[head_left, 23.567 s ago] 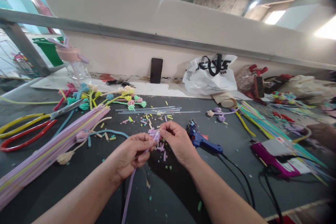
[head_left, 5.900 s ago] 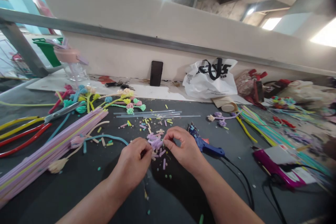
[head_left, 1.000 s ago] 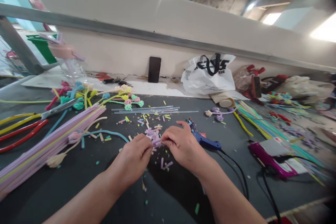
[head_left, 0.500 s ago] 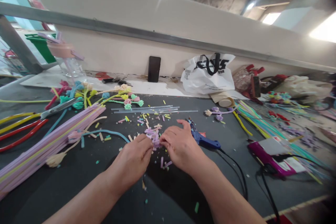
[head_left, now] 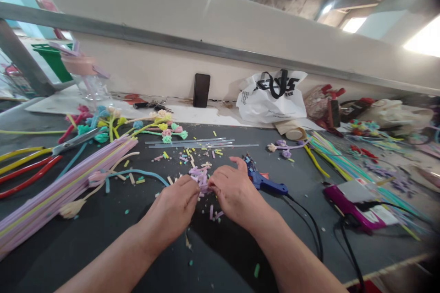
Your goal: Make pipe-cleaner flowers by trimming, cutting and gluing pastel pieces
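Note:
Both of my hands are over the middle of the dark table, bent close together at a small pile of short lilac pipe-cleaner pieces [head_left: 198, 174]. My left hand [head_left: 176, 202] is closed in a pinch at the pile's left side; what its fingertips hold is hidden. Facing it, my right hand [head_left: 234, 188] pinches a lilac piece [head_left: 205, 188] between thumb and forefinger, with its other fingers curled. Short cut bits in cream, yellow and lilac lie scattered around. A blue hot glue gun [head_left: 271, 186] rests just right of my right hand.
Left lie a bundle of lilac pipe cleaners [head_left: 79, 178], scissors [head_left: 75, 141] and fuzzy flowers [head_left: 165, 126]. Clear glue sticks [head_left: 206, 144] lie behind the pile. A phone [head_left: 201, 90] and white bag [head_left: 271, 96] stand at the back. A purple device [head_left: 354, 210] with cables lies right.
My hands stay at the pile, with only slight finger movement. The view has shifted very slightly; nothing else has visibly moved.

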The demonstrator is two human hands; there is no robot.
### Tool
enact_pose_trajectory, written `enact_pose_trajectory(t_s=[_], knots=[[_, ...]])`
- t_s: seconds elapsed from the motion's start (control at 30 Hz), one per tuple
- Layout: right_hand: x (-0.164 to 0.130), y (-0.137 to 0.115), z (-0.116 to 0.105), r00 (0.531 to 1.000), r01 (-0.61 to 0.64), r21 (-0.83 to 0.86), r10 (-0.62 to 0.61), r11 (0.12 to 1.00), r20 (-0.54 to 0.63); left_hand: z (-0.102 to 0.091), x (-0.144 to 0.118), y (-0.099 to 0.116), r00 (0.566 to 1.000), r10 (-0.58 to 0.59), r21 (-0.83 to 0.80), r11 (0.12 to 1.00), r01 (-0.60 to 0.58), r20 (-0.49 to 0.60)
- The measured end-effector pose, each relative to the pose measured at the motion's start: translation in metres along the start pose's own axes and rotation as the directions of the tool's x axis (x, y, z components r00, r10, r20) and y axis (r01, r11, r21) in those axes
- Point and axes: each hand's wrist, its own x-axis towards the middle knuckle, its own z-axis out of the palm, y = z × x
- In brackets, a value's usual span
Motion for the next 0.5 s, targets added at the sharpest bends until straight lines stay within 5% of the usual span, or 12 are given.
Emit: enact_pose_trajectory(t_s=[0.5], knots=[[0.0001,0.0081,-0.0026,0.984,0.011,0.158,0.018,0.987,-0.178,-0.0004,-0.0012,-0.0034,1.0,-0.021,-0.037,0.999,0.02,-0.021]])
